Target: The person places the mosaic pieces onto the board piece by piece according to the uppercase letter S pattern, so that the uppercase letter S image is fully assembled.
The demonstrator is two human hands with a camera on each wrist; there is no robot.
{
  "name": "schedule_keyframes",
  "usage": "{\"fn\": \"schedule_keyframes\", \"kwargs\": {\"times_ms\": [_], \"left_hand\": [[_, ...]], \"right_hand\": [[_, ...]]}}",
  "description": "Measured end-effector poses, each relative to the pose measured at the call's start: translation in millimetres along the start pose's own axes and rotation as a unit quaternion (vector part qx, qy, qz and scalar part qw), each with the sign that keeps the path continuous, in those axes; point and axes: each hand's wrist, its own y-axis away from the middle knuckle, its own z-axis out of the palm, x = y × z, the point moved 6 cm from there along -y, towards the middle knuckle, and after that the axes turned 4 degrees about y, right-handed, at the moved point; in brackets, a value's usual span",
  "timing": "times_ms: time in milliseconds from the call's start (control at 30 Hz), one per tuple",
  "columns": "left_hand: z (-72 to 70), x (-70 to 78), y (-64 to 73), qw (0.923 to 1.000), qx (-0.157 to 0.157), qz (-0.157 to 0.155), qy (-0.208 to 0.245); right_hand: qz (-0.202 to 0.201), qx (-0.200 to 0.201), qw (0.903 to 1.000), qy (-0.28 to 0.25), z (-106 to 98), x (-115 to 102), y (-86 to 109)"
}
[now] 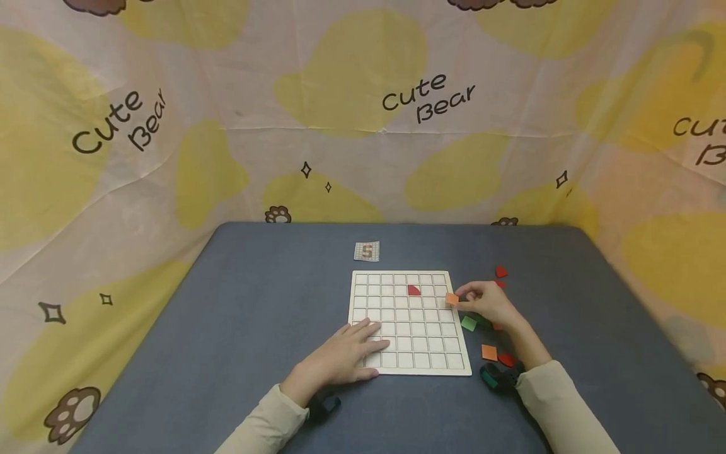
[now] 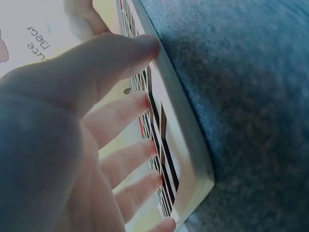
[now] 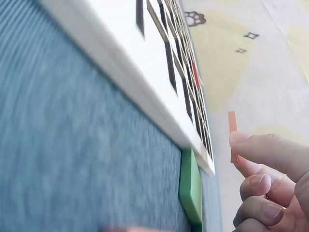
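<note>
A white grid board [image 1: 420,329] lies on the table with one red quarter-round tile [image 1: 414,290] in a cell of its upper part. My left hand [image 1: 346,354] rests on the board's lower left with fingers spread. At the right edge of the board, my right hand [image 1: 489,301] pinches an orange square tile [image 1: 451,299] between thumb and fingertip. The right wrist view shows this orange tile [image 3: 233,137] edge-on, held above the board's level. Just beside the board lies a green square tile [image 1: 468,323], below my right hand.
A small pattern card [image 1: 367,251] lies beyond the board. Right of the board are another orange square [image 1: 489,352], a red piece [image 1: 507,359] and a red piece farther back [image 1: 501,271]; my right hand and arm partly cover others. A printed cloth hangs behind the table [image 1: 255,284].
</note>
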Motion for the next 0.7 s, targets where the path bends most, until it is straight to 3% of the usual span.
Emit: {"fn": "schedule_keyframes", "kwargs": {"times_ms": [367, 700], "left_hand": [[-2.5, -0.5, 1.8, 1.0, -0.006, -0.005, -0.004], [-1.6, -0.6, 1.2, 0.9999, -0.014, -0.002, -0.007]], "right_hand": [[-0.023, -0.018, 0.9994, -0.022, 17, -18, -14.4], [-0.012, -0.028, 0.9988, -0.038, 28, -27, -25.5]]}}
